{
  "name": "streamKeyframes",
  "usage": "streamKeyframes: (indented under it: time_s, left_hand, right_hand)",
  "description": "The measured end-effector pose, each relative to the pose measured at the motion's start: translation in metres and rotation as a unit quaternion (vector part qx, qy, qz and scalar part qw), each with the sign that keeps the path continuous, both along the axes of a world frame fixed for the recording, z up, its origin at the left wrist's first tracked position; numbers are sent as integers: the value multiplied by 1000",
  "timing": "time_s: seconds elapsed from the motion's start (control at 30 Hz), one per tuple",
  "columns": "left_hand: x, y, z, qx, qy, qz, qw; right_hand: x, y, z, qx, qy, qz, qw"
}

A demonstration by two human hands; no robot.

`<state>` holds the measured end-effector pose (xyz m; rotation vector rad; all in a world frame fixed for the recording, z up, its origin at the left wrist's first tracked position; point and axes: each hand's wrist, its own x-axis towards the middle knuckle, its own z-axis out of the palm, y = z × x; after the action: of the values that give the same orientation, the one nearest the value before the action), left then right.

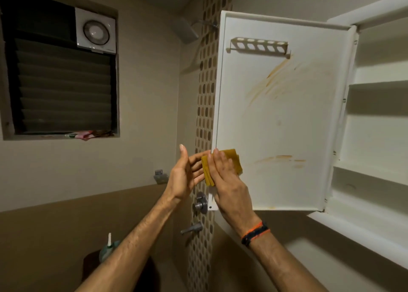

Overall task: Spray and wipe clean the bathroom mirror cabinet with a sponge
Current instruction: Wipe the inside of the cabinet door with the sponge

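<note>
We press the yellow sponge (234, 163) flat under our right hand (229, 181) at the open cabinet door (287, 119)'s lower left edge, left hand (185, 172) open behind it, brown smears (273, 79) above still unwiped.
</note>
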<state>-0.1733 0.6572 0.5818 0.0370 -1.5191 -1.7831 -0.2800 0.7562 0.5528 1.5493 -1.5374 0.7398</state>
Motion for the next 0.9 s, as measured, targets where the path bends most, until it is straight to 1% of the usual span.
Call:
streamKeyframes:
  time_s: [0.13,0.23,0.33,0.47,0.63,0.8,0.9]
  left_hand:
    - [1,-2,-9,27,-21,0,999]
    - [3,-4,-19,43,-35,-2,998]
    - [4,-5,-36,55,-57,3,997]
    - [6,-3,-58,70,-90,7,993]
    - [8,1,-71,85,-86,-21,992]
    - [11,3,-79,90,-67,-34,993]
    - [8,9,-83,73,-57,6,996]
  right_hand:
    - [-2,-3,37,-13,5,-3,1000]
    - [-2,-8,55,-26,-10,-17,999]
    - [-2,-7,37,-21,-20,-20,999]
    - [0,4,-18,17,-28,-21,999]
    - [9,18,-76,45,-32,-25,998]
    - [20,24,-84,71,-52,-42,995]
    - [21,30,-77,61,-84,-15,994]
